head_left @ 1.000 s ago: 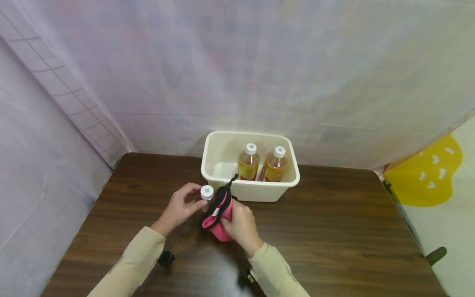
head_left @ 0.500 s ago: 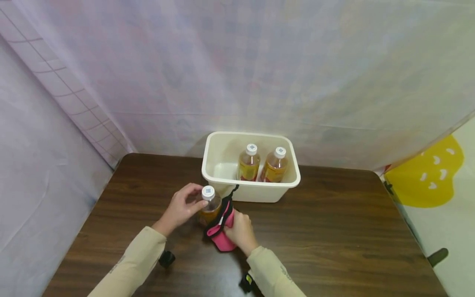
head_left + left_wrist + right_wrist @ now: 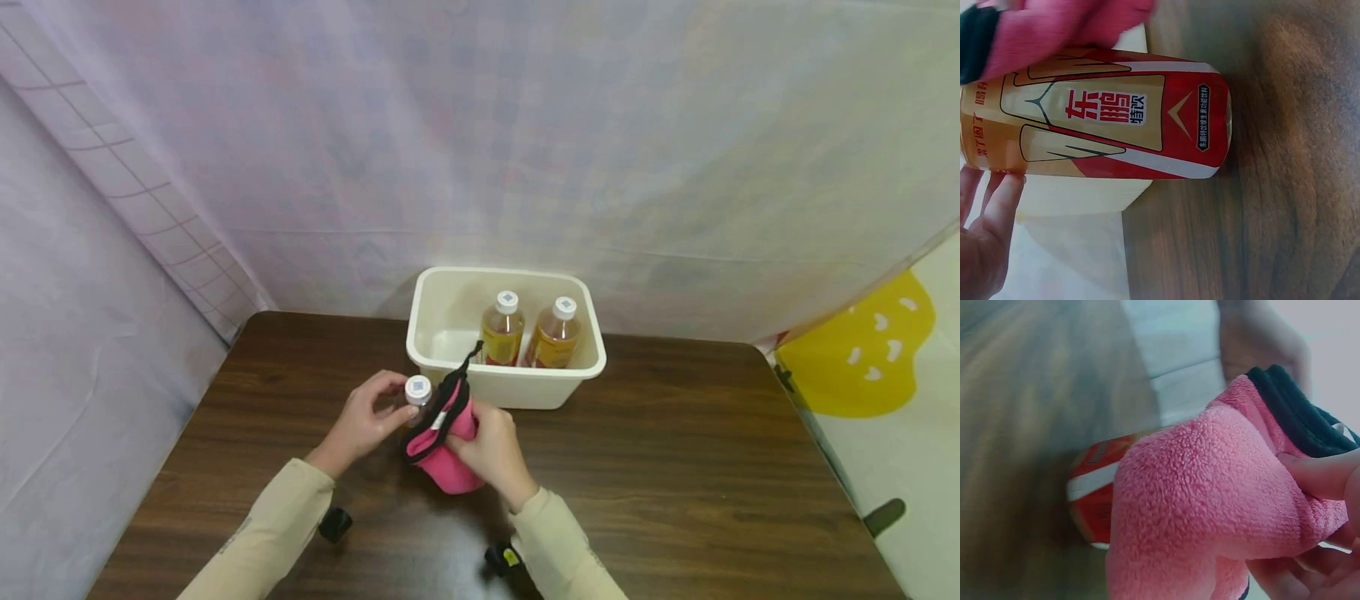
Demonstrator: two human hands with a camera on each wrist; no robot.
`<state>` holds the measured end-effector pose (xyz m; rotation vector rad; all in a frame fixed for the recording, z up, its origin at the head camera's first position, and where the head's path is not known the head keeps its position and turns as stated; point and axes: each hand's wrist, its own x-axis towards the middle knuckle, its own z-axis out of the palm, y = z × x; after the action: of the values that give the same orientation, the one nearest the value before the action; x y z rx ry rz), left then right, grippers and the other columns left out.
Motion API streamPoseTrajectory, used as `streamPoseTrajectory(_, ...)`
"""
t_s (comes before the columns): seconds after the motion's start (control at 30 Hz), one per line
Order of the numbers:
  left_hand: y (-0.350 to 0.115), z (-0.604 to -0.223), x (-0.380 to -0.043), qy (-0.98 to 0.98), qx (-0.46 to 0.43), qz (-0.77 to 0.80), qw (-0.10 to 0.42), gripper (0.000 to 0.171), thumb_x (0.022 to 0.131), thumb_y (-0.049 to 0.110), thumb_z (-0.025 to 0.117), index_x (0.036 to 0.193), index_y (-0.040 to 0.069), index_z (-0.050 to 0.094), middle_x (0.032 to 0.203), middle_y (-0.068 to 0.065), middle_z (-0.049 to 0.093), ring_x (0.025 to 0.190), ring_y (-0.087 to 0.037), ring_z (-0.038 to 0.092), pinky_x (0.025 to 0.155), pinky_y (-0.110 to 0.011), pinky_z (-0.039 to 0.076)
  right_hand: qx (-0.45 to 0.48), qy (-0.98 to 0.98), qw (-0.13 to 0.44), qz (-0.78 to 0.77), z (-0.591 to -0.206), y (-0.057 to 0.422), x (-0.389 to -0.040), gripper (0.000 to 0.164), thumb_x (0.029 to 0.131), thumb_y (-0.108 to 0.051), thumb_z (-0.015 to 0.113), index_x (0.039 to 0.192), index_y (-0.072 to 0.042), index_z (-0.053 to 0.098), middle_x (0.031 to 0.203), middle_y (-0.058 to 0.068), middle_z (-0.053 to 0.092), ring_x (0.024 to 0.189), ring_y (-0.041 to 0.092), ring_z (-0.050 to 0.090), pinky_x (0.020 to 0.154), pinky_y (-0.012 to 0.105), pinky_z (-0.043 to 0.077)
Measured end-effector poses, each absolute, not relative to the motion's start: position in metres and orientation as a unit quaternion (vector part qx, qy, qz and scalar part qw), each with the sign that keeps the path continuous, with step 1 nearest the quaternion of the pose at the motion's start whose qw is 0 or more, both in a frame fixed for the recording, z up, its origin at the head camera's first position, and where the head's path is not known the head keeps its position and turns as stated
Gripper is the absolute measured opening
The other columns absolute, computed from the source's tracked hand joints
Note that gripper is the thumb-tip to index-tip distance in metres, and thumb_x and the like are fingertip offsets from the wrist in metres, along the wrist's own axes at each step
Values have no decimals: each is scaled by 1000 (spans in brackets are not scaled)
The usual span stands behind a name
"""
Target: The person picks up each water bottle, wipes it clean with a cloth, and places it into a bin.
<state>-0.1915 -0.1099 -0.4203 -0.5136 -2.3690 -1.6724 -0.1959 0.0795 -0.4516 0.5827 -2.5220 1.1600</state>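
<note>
My left hand (image 3: 365, 421) holds a drink bottle (image 3: 1116, 119) by its upper part, thumb on one side and fingers on the other. The bottle stands upright on the table, with a white cap and a gold and red label. In my right hand (image 3: 491, 450) is a fleecy pink cloth (image 3: 1191, 487) with black edging and a black loop, gripped between thumb and fingers. The cloth is up against the bottle's right side and hides much of it in the head view. In the left wrist view the cloth crosses the label's upper edge.
Just behind the hands stands a white plastic bin (image 3: 517, 387) with two similar bottles (image 3: 501, 333) upright in its right half. Small black objects (image 3: 335, 524) are near both forearms. The brown table (image 3: 675, 467) extends to the right; a pale curtain (image 3: 480, 150) hangs behind.
My right hand took the cloth down towards me, uncovering more of the bottle, then brought it back up along the bottle's side. The left hand and the bottle have stayed nearly still.
</note>
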Motion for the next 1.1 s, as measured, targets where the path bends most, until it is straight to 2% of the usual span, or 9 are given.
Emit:
streamPoseTrajectory(0.17,-111,-421,-192,-799,-187,-559,114,23,72,-11,67,93,-10,57,89,-20,58,85,-7,52,70,-46,52,216,-879,160,393,-429,77,-198,20,60,-11,78,72,-7,63,63,1,60,55,12,52,48,20,40)
streamPoseTrajectory(0.37,-111,-421,-193,-809,-194,-540,128,24,71,-13,65,93,-10,57,90,-20,58,85,-20,56,68,-35,53,222,-891,152,365,-415,74,-200,22,61,-13,78,77,-5,65,68,3,61,59,14,53,51,22,41)
streamPoseTrajectory(0.47,-111,-421,-193,-809,-196,-537,133,24,70,-14,66,92,-11,57,89,-21,58,84,-21,56,67,-37,53,213,-899,137,358,-414,73,-199,22,62,-14,79,77,-5,65,68,3,61,60,15,55,52,23,42)
streamPoseTrajectory(0.63,-111,-425,-194,-802,-190,-552,125,23,72,-11,68,92,-10,57,88,-19,58,84,-8,54,70,-42,53,198,-899,122,371,-418,75,-198,23,62,-13,78,77,-6,63,67,4,63,60,16,57,53,25,44)
streamPoseTrajectory(0.73,-114,-437,-200,-796,-182,-567,109,24,73,-6,69,94,-7,58,91,-18,58,86,-6,55,73,-42,52,190,-899,118,377,-425,76,-197,25,62,-12,78,80,-6,63,69,5,64,62,19,59,55,28,46)
streamPoseTrajectory(0.93,-111,-428,-194,-792,-176,-576,100,26,73,-6,69,95,-10,57,94,-22,57,88,-7,54,73,-49,51,182,-902,122,373,-442,77,-197,25,59,-9,78,78,-5,62,69,7,64,63,21,60,54,30,47)
streamPoseTrajectory(1.1,-110,-421,-191,-798,-163,-573,95,26,73,-5,69,95,-10,57,94,-22,57,89,-15,54,74,-50,50,167,-910,108,364,-465,79,-198,23,57,-9,77,74,-7,61,66,7,63,60,23,59,51,33,47)
